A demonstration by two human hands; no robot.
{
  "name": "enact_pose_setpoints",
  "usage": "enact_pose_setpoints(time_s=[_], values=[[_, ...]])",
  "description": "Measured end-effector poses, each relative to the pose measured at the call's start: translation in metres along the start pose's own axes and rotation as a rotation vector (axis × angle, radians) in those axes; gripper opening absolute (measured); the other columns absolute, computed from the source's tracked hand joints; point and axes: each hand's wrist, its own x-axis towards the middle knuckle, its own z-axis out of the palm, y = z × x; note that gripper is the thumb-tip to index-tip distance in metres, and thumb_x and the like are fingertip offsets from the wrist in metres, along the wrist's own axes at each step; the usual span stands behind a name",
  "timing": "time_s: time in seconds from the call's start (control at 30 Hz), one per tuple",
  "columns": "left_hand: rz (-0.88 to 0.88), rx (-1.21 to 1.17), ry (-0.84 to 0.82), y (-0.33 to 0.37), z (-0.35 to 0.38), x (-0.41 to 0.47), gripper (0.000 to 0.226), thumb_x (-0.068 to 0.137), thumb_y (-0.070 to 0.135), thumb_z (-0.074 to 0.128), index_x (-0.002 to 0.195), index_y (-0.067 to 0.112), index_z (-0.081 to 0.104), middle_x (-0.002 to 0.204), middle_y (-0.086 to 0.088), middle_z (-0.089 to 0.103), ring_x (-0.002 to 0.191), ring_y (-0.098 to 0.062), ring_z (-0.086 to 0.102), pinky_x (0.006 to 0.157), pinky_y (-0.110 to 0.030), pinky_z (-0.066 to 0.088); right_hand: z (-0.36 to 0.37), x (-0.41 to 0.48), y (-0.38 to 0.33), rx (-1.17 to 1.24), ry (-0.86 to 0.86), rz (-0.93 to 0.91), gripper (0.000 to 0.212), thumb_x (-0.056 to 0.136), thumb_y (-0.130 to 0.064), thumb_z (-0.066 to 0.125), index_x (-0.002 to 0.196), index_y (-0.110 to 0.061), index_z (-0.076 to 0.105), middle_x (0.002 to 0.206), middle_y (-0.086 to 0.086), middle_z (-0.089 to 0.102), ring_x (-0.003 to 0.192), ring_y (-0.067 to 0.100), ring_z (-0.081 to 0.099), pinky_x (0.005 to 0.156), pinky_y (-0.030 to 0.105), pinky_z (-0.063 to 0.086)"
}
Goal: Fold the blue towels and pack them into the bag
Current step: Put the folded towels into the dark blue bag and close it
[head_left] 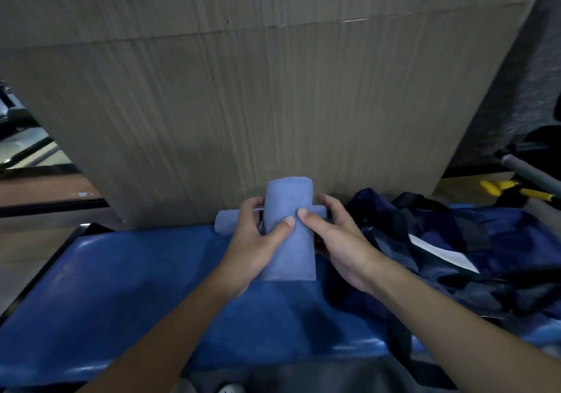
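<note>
A light blue towel, folded into a long narrow strip, is held up above the blue padded surface. My left hand grips its left side and my right hand grips its right side. Both thumbs press on the front of the strip. A second rolled blue towel lies crosswise behind the first, its ends sticking out past both hands. A darker blue cloth lies spread under my wrists. The dark navy bag sits crumpled on the right.
A large upright cardboard sheet stands close behind the towels. A grey pole and yellow-handled tools lie at the far right. A brown ledge and dark frames are at the left.
</note>
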Motion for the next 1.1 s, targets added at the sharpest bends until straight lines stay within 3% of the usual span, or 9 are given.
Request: enact_pose_setpoints(time_s=[0.07,0.23,0.33,0.4,0.47,0.57,0.73,0.93,1.1], values=[[0.087,0.056,-0.028,0.011,0.019,-0.004,0.036,0.087,0.025,0.071,0.108,0.034,0.044,0.115,0.011,0.059,0.096,0.004,0.063,0.074,-0.018,0.053,-0.014,-0.013,-0.01,-0.029,0.047,-0.071,0.063,0.089,-0.028,0.068,0.143,-0.027,0.035,0.116,0.003,0.067,0.101,0.016,0.069,0.091,0.042,0.056],[0.185,0.169,-0.19,0.03,0.071,-0.004,0.026,0.092,0.026,0.062,0.113,0.027,0.047,0.117,0.002,0.059,0.098,-0.008,0.062,0.081,-0.025,0.051,-0.066,-0.047,-0.023,-0.143,0.263,-0.28,0.044,0.099,-0.012,0.05,0.135,-0.035,0.039,0.117,-0.011,0.061,0.096,0.002,0.064,0.086,0.027,0.054],[0.429,0.401,-0.242,0.032,0.105,-0.001,0.019,0.09,0.021,0.06,0.107,0.023,0.051,0.115,0.005,0.053,0.103,-0.008,0.056,0.086,-0.022,0.045,-0.111,-0.069,-0.02,-0.259,0.408,-0.314,0.056,0.098,-0.011,0.046,0.145,-0.037,0.03,0.139,-0.012,0.05,0.121,0.008,0.053,0.106,0.032,0.042],[0.617,0.584,-0.3,0.029,0.126,0.004,0.016,0.083,0.027,0.057,0.097,0.021,0.058,0.118,0.006,0.05,0.105,-0.011,0.056,0.091,-0.027,0.045,-0.139,-0.084,-0.02,-0.32,0.465,-0.31,0.056,0.099,-0.003,0.041,0.148,-0.028,0.032,0.149,-0.01,0.039,0.129,-0.002,0.04,0.108,0.013,0.031],[0.729,0.776,-0.348,0.023,0.146,0.011,0.014,0.079,0.027,0.058,0.088,0.021,0.066,0.129,0.003,0.051,0.12,-0.018,0.051,0.102,-0.035,0.039,-0.166,-0.098,-0.02,-0.365,0.477,-0.299,0.054,0.099,0.003,0.037,0.148,-0.018,0.034,0.148,-0.011,0.036,0.123,-0.016,0.032,0.095,-0.006,0.024],[0.849,1.013,-0.462,0.013,0.173,0.019,0.012,0.082,0.027,0.062,0.084,0.026,0.073,0.144,0.001,0.047,0.144,-0.016,0.028,0.119,-0.043,0.013,-0.2,-0.112,-0.012,-0.409,0.473,-0.258,0.05,0.1,0.003,0.036,0.147,-0.015,0.038,0.145,-0.013,0.037,0.118,-0.02,0.03,0.086,-0.012,0.022],[0.799,1.344,-0.585,0.005,0.194,0.03,0.023,0.09,0.034,0.052,0.085,0.031,0.074,0.137,0.016,0.049,0.149,-0.009,0.011,0.115,-0.055,-0.017,-0.232,-0.126,0.001,-0.463,0.47,-0.218,0.046,0.101,-0.005,0.038,0.143,-0.023,0.043,0.145,-0.02,0.038,0.123,-0.015,0.031,0.085,-0.011,0.022],[0.815,1.344,-0.674,-0.002,0.194,0.034,0.026,0.084,0.039,0.051,0.073,0.03,0.073,0.123,0.024,0.056,0.147,-0.006,0.014,0.112,-0.061,-0.014,-0.246,-0.131,0.011,-0.412,0.485,-0.187,0.046,0.101,-0.008,0.039,0.141,-0.03,0.045,0.147,-0.021,0.04,0.129,-0.003,0.038,0.091,-0.005,0.027],[0.883,1.369,-0.655,-0.003,0.187,0.037,0.058,0.084,0.045,0.034,0.131,0.026,0.061,0.143,0.019,0.048,0.149,-0.009,0.011,0.111,-0.065,-0.013,-0.241,-0.129,0.013,-0.427,0.435,-0.178,0.045,0.102,-0.009,0.04,0.142,-0.028,0.043,0.147,-0.021,0.037,0.129,-0.007,0.035,0.087,-0.009,0.024]])
